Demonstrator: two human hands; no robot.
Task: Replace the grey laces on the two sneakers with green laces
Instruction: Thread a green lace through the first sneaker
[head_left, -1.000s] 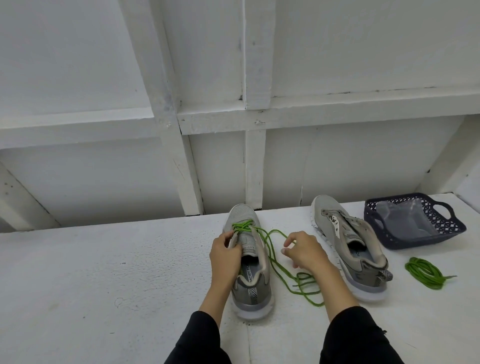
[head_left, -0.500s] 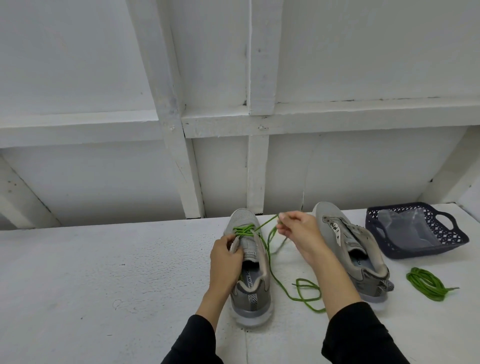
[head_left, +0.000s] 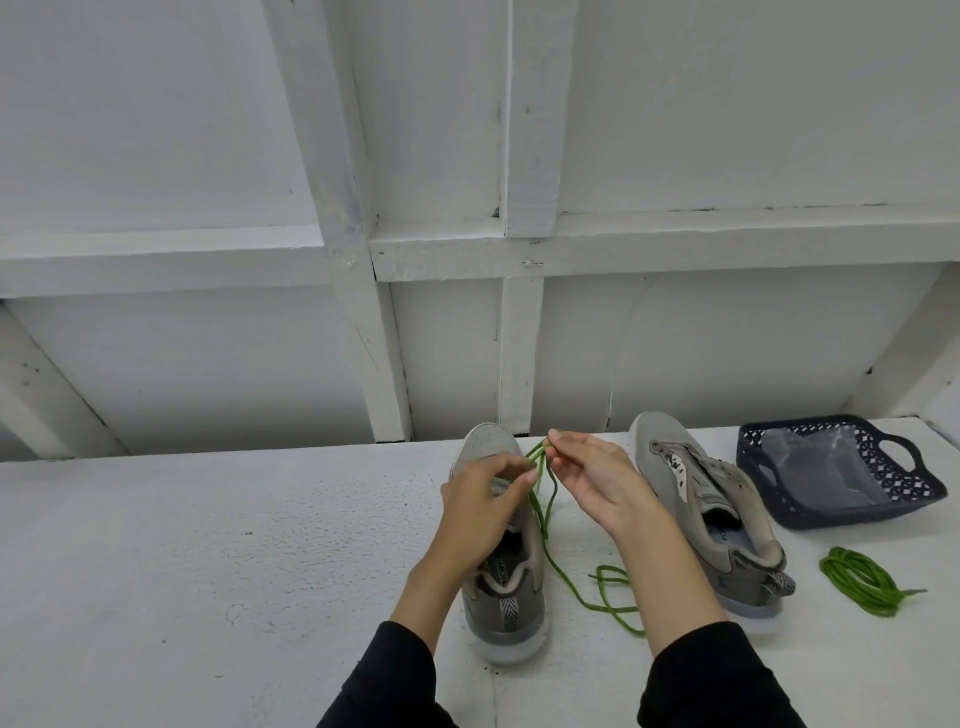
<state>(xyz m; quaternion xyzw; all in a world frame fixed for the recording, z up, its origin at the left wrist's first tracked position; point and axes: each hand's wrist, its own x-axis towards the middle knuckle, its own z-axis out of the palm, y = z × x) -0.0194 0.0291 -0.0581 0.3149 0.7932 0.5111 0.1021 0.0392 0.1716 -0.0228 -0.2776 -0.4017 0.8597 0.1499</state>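
Observation:
Two grey sneakers stand on the white table, toes pointing away from me. The left sneaker (head_left: 501, 587) carries a green lace (head_left: 566, 587) whose loose length trails on the table to its right. My left hand (head_left: 480, 506) lies over this shoe's eyelets, fingertips pinching the lace there. My right hand (head_left: 592, 480) pinches the lace end just right of the toe, raised a little. The right sneaker (head_left: 711, 514) has no lace in it. A second green lace (head_left: 865, 581) lies coiled at the right.
A dark blue plastic basket (head_left: 914, 491) with a clear bag inside sits at the back right. A white panelled wall (head_left: 467, 338) rises directly behind the shoes. Bare white tabletop (head_left: 208, 561) stretches to the left.
My right hand lifted the lace end from beside the shoe's middle up toward the toe, drawing slack through. My left hand shifted forward over the eyelets onto the lace.

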